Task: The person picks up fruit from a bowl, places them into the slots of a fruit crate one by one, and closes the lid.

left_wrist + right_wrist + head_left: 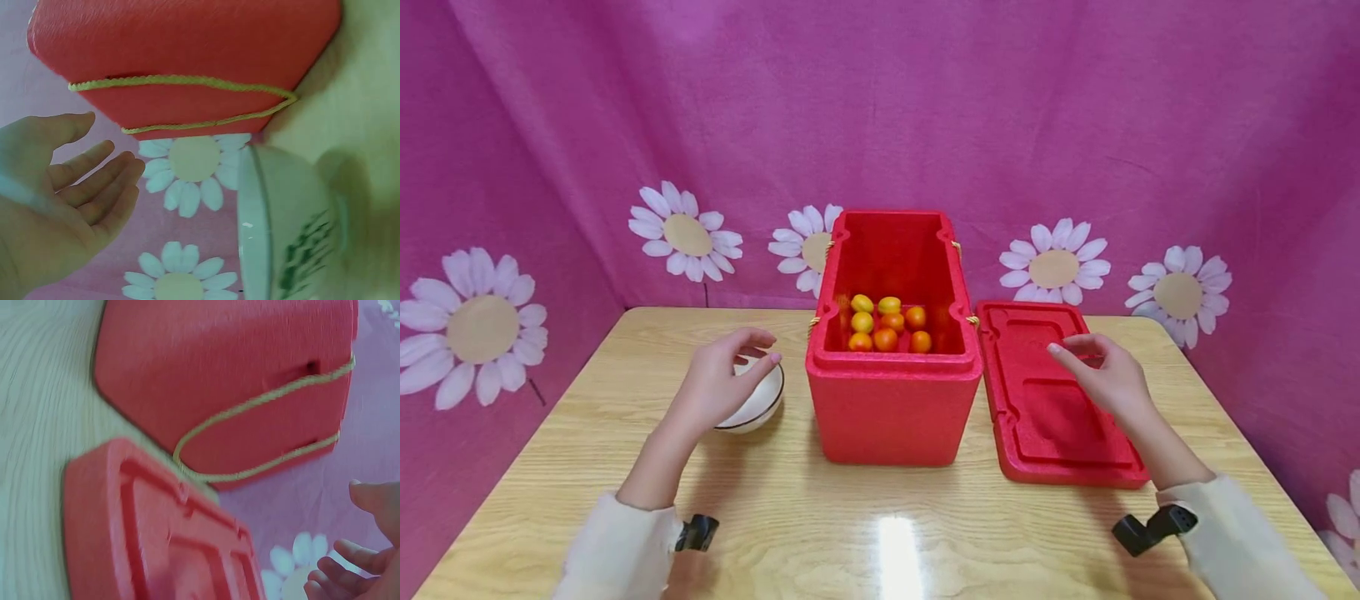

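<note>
A red foam box (895, 421) stands uncovered in the middle of the table, with several small yellow and orange tomatoes (885, 339) on its floor. My left hand (724, 379) is over a white bowl (765, 400) to the left of the box, hiding part of it; the fingers are loosely bent and hold nothing. In the left wrist view the bowl (300, 231) shows a green leaf pattern, apart from the fingers. My right hand (1108, 375) hovers over the red lid (1060, 425) lying right of the box, its fingers relaxed around nothing.
Yellow rope handles (181, 81) hang along the sides of the box, one loop (250, 403) facing the lid. The wooden table (775, 517) ends at the back against a magenta curtain (880, 108) with daisy prints.
</note>
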The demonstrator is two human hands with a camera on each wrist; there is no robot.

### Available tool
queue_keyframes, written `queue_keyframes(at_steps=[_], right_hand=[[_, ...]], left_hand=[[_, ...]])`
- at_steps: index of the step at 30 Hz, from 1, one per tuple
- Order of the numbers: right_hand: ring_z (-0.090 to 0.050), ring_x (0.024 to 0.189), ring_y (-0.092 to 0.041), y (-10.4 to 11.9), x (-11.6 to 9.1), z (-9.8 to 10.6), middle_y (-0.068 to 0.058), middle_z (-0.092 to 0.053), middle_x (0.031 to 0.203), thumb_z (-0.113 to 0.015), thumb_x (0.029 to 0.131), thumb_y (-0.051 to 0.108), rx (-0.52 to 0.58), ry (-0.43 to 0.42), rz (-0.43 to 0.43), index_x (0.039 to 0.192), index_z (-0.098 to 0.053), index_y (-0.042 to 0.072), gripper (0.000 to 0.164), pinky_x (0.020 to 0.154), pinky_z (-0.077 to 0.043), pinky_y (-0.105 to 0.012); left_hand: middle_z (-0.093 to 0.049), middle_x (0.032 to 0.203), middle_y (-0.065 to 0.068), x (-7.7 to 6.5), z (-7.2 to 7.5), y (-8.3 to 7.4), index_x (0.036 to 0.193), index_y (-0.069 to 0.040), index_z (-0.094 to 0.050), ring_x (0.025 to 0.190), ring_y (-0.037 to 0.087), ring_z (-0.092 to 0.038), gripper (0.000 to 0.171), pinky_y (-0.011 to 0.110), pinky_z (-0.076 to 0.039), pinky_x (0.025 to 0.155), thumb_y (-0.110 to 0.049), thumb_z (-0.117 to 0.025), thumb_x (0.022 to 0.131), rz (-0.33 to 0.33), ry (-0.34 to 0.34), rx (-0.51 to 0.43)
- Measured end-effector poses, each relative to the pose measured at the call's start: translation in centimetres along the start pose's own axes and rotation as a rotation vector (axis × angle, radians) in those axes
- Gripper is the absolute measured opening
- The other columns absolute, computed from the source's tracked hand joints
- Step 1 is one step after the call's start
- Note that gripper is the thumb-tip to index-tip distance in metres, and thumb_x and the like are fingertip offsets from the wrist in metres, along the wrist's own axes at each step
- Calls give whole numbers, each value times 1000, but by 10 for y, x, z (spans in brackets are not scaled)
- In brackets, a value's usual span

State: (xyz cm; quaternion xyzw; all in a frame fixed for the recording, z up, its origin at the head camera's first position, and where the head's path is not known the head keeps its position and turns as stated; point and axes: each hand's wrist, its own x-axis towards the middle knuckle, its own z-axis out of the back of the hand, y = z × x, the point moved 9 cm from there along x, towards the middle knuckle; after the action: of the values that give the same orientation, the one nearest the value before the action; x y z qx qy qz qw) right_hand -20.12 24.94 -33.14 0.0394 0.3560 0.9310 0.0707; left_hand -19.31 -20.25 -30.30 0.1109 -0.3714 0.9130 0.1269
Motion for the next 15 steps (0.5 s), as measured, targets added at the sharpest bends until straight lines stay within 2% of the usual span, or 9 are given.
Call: queue_keyframes(at_steps=[4,8,12,15], right_hand=[[-49,117,-42,-20,2,4,-27,-49,134,-52,92,54,-21,0,-49,135,-46,0,68,81,-56,-36],[-48,118,-45,-36,3,7,-29,-48,134,-51,93,53,-36,0,-78,135,-45,-1,69,88,-54,-48],[-49,116,-45,-46,3,10,-30,-49,132,-50,94,52,-55,-8,-85,133,-46,-3,68,86,-54,-46],[-50,113,-45,-51,3,11,-30,-50,131,-50,94,51,-67,-10,-86,133,-46,-4,68,78,-55,-37]], left_hand=[[-70,109,15,-12,-10,4,113,-2,-64,98,28,-68,26,44,-54,86,-16,-63,91,40,-12,-48],[-70,109,14,-25,-22,7,112,-2,-64,97,26,-68,24,41,-54,86,-14,-63,91,99,-11,-120],[-69,110,14,-36,-29,11,112,-3,-64,99,26,-67,23,36,-53,86,-13,-63,91,166,-16,-177],[-69,111,13,-45,-34,15,112,-4,-63,100,25,-67,24,29,-52,85,-15,-64,91,227,-11,-208]])
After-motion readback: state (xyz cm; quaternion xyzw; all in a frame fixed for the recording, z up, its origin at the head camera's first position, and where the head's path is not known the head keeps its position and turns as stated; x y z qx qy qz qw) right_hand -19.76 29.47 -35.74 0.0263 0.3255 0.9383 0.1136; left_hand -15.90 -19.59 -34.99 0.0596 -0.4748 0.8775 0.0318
